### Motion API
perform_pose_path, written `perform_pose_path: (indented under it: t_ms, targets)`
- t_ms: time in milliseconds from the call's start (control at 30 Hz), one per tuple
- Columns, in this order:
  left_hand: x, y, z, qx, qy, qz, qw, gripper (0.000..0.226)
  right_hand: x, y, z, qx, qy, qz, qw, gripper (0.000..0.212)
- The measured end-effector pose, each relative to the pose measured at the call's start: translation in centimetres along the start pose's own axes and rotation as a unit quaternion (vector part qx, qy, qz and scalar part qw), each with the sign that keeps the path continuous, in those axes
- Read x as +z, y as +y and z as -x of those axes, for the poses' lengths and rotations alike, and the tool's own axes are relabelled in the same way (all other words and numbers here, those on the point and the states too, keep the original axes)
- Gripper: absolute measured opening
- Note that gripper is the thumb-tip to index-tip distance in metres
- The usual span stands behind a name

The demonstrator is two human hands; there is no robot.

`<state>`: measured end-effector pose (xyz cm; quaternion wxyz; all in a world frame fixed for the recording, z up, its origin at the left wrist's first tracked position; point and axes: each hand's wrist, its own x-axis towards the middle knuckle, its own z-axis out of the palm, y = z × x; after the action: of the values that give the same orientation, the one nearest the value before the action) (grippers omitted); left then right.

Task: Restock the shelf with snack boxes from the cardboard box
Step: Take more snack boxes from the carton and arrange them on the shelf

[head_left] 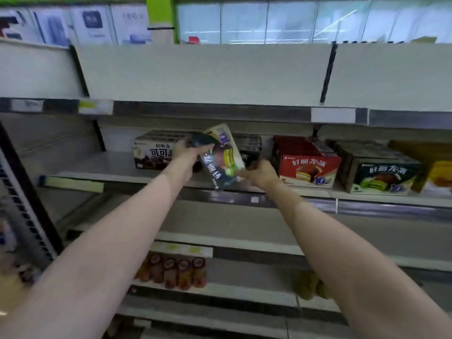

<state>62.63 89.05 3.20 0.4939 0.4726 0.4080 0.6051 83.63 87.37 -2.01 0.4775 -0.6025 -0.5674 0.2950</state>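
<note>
2 hands [188,152] round tilted snack box [221,157]

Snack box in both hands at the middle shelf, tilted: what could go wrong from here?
1. The snack box is tilted and held only at its ends by the left hand and right hand; it might slip and drop onto the lower shelves.
2. It hangs in front of the dark cocoa-pie boxes; pushing in at this angle could knock them askew.
3. The red box sits close to the right hand and could get nudged.

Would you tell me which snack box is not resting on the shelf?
The tilted dark box, held by the left hand and right hand; the others sit flat.
</note>
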Motion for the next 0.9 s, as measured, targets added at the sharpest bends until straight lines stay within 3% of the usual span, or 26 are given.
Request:
perform_pose_path:
  t_ms: [133,233,300,400,567,733,900]
  targets:
    - [0.4,2.0,0.4,0.044,-0.077,-0.145,0.985,0.060,-1.3,-1.5,-0.4,-0.038,0.008,0.058,0.998,0.059]
    - [2.2,3.7,0.7,0.073,-0.120,-0.253,0.957,0.046,-1.8,-2.9,-0.8,-0.061,-0.001,0.045,0.997,0.067]
    - [3.2,4.5,0.4,0.093,-0.138,-0.360,0.918,0.052,-2.2,-3.3,-0.8,-0.057,-0.009,0.019,0.998,0.075]
    - [4.4,4.8,0.5,0.127,-0.170,-0.469,0.857,0.066,-3.1,-3.5,0.1,-0.072,0.024,-0.049,0.996,0.068]
    - [4.5,3.5,0.1,0.142,-0.175,-0.500,0.836,0.084,-3.8,-2.3,0.1,-0.044,0.048,0.046,0.997,0.048]
    - [2.4,1.3,-1.5,0.111,-0.139,-0.520,0.835,0.054,-3.1,-0.1,-0.2,0.030,0.037,0.093,0.995,0.058]
    - [2.2,-1.9,-1.4,0.174,-0.138,-0.515,0.828,0.052,-2.2,0.9,-0.1,0.036,0.004,0.227,0.973,0.054]
